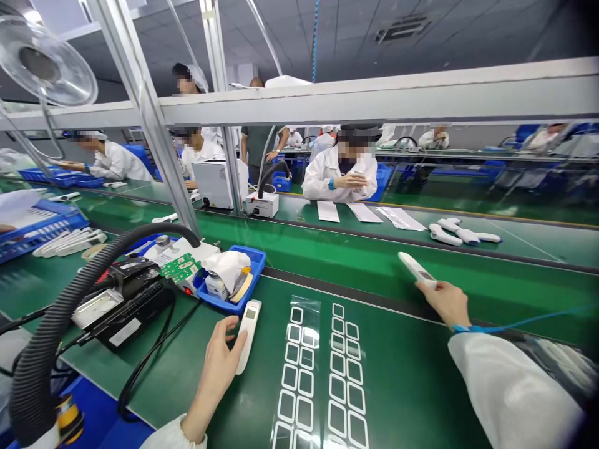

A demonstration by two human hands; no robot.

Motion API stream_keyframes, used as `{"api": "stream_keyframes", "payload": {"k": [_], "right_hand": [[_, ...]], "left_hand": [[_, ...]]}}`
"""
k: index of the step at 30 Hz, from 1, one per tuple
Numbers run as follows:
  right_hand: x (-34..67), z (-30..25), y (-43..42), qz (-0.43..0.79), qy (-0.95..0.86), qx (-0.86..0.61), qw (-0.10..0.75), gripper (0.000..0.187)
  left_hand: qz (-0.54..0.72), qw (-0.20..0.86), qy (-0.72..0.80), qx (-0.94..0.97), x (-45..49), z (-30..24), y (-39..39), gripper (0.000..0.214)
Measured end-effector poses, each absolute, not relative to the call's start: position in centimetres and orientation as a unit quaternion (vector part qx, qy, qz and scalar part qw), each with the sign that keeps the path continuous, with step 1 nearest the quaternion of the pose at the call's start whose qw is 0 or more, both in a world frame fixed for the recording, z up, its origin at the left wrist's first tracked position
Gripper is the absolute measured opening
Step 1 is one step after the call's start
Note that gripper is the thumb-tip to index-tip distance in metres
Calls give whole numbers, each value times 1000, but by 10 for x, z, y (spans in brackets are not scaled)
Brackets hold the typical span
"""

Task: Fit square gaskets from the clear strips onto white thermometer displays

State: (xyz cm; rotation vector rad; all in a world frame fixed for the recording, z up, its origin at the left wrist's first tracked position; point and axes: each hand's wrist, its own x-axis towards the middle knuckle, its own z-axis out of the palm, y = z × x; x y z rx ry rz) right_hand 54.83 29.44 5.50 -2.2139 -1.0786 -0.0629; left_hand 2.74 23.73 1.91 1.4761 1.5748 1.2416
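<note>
My left hand (216,368) rests on the green bench with its fingers laid against a white handheld thermometer (248,332) that lies flat beside it. My right hand (444,299) reaches out to the conveyor belt (374,262) and grips the end of a second white thermometer (415,268), holding it just above the belt. Between my hands lie two clear sheets (322,374) carrying rows of white-framed rectangular stickers.
A blue tray (231,280) with white cloth and small parts sits behind my left hand, next to a green circuit board (180,267), a black tool station (126,299) and a thick black hose (51,337). More thermometers (461,234) lie across the belt. Workers in white coats (341,171) sit opposite.
</note>
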Motion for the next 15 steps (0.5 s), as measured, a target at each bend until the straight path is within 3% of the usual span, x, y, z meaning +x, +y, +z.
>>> {"api": "stream_keyframes", "payload": {"k": [3,7,15], "right_hand": [[559,57,303,-8,-364,-879,307,31],[538,51,291,-22,-396,-856,333,43],[430,7,250,81,-617,-701,348,24]], "left_hand": [[437,321,619,568,31,11,239,53],[387,286,637,603,42,8,247,62],[349,285,636,626,44,11,251,50]]}}
